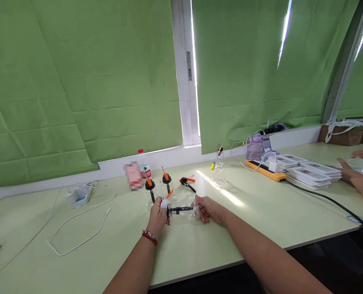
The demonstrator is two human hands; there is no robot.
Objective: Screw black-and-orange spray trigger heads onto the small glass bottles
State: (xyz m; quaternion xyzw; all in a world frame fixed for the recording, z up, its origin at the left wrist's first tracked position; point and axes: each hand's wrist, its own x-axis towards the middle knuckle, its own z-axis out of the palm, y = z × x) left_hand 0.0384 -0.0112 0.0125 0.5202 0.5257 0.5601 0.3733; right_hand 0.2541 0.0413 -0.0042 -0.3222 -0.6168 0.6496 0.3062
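A clear glass bottle (188,204) lies sideways between my hands above the table, with a black tube inside it. My left hand (160,213) is closed round its black stopper end, where an orange lever sticks up. My right hand (210,209) grips the bottle's wide base. Just behind stand two similar glass bottles, a left bottle (150,196) and a right bottle (169,190), each with a black-and-orange stopper and a thin spout. A loose black-and-orange stopper (187,183) with its tube rests on the table to the right of them.
A water bottle (144,163) stands at the back. Farther right are a glass flask (219,165) holding small tools, a purple jug (254,148), an orange power strip (265,171) and stacked white packs (311,175). White cables (77,241) cross the left side. Other people's hands (349,173) show at both edges.
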